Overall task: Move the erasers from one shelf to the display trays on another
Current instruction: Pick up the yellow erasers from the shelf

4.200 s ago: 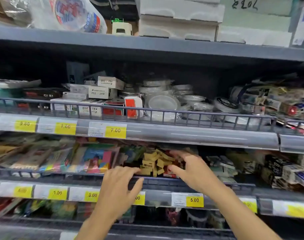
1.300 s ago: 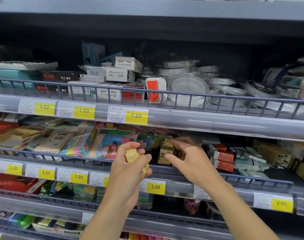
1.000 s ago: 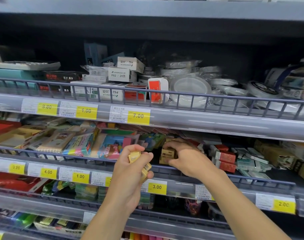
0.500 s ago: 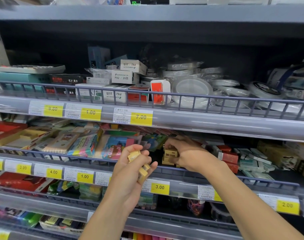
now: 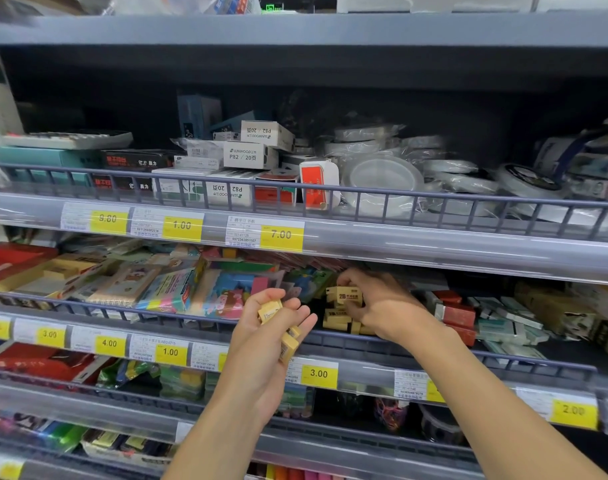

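Left hand (image 5: 268, 337) raised in front of the middle shelf (image 5: 434, 351), palm turned up and inward, fingers (image 5: 295, 311) curled round a small clutch of yellow erasers (image 5: 278, 327); one block up near the thumb, more lower in the palm toward the heel. Right hand (image 5: 375, 303) reaching over the wire rail (image 5: 178, 315) into the shelf, thumb and fingers pinching a yellow eraser marked 2B (image 5: 344, 294) at the top of a loose pile of erasers (image 5: 340, 322). Pile lying on the shelf floor just behind the rail, touching the underside of the right hand, between colourful packets (image 5: 223, 292) on the left and red-and-white boxes (image 5: 456, 313) on the right. Both forearms bare, rising from the bottom edge.

Above, an upper shelf (image 5: 434, 245) with white boxes printed P82 (image 5: 248, 155), a red-and-white carton (image 5: 318, 183), rolls of clear tape (image 5: 382, 181) in wrap and a calculator (image 5: 67, 138) on a teal box at far left. Yellow price tags along the shelf edges: 7.00 (image 5: 281, 234) on the upper edge, 3.00 (image 5: 319, 373) on the middle edge just right of the left wrist, 2.00 (image 5: 572, 409) far right. Lower shelves blurred, contents hard to tell beyond bright wrappers. Display trays not recognisable in this view.
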### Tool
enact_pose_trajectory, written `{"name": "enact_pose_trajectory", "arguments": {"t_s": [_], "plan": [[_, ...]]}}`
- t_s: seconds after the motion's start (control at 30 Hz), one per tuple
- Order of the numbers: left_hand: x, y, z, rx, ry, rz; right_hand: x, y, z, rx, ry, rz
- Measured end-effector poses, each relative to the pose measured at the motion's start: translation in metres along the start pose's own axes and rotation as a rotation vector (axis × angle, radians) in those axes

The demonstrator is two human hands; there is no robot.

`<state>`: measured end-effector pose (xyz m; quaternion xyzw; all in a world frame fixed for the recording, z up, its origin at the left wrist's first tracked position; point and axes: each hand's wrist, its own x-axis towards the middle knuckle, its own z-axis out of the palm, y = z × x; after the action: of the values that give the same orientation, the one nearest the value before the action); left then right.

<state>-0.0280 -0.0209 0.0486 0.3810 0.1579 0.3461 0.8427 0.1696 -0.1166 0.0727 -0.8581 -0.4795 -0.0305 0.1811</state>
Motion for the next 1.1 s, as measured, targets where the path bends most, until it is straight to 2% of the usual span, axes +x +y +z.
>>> {"name": "enact_pose_trajectory", "arguments": {"t_s": [0.23,0.5,0.6,0.7,0.77,0.83,0.93,1.1], "plan": [[0.000,-0.001,0.001,-0.006,0.004,0.001,0.003,-0.004,-0.003,-0.061,-0.092,0.009],[-0.001,0.000,-0.004,-0.005,-0.009,-0.027,-0.001,-0.003,0.001,-0.085,-0.044,-0.086],[-0.001,0.000,-0.004,-0.011,-0.018,-0.025,-0.010,-0.005,0.001,0.088,0.085,-0.068],[-0.003,-0.001,-0.002,-0.044,-0.028,0.006,-0.029,-0.023,-0.002,0.488,0.260,-0.068],[-0.004,-0.003,0.002,-0.077,-0.064,0.017,-0.041,-0.041,0.001,0.643,0.264,-0.140],[-0.006,-0.006,0.005,-0.091,-0.091,0.015,-0.050,-0.057,0.008,0.688,0.240,-0.161],[-0.006,-0.009,0.008,-0.063,-0.079,0.019,-0.058,-0.070,0.021,0.693,0.306,-0.144],[-0.004,-0.013,0.007,-0.002,-0.042,0.035,-0.060,-0.070,0.035,0.520,0.324,-0.212]]}}
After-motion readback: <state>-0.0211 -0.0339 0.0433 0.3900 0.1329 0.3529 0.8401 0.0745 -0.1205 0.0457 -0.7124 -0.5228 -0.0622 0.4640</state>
